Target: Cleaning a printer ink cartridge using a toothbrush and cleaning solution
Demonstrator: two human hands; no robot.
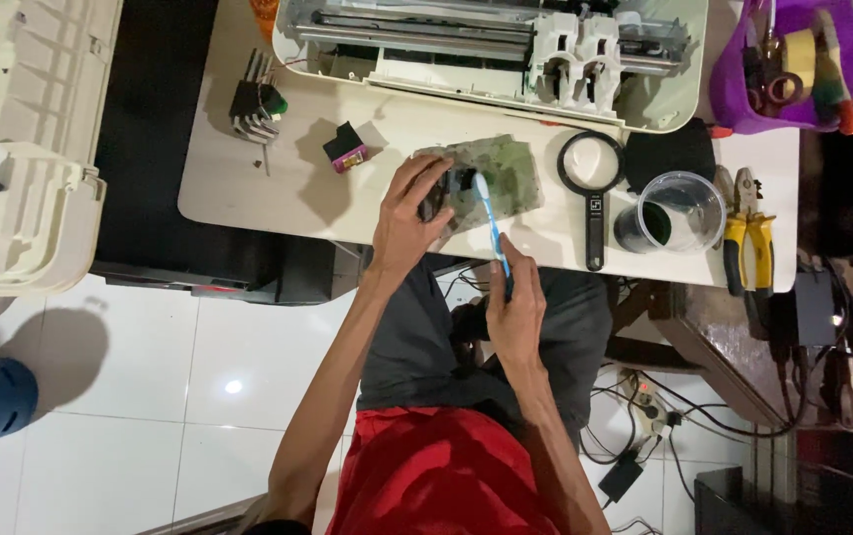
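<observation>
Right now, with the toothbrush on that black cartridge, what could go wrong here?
1. The left hand pins the black cartridge on a stained cloth near the table edge; a hard stroke could push it off.
2. The toothbrush in the right hand may flick ink onto the open printer.
3. The clear plastic cup sits close to the right and might get knocked.

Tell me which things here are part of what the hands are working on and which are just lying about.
In use: left hand, black cartridge, stained cloth, right hand, toothbrush.

Lying about: magnifying glass, pliers, plastic cup, second cartridge, opened printer, purple basket.
</observation>
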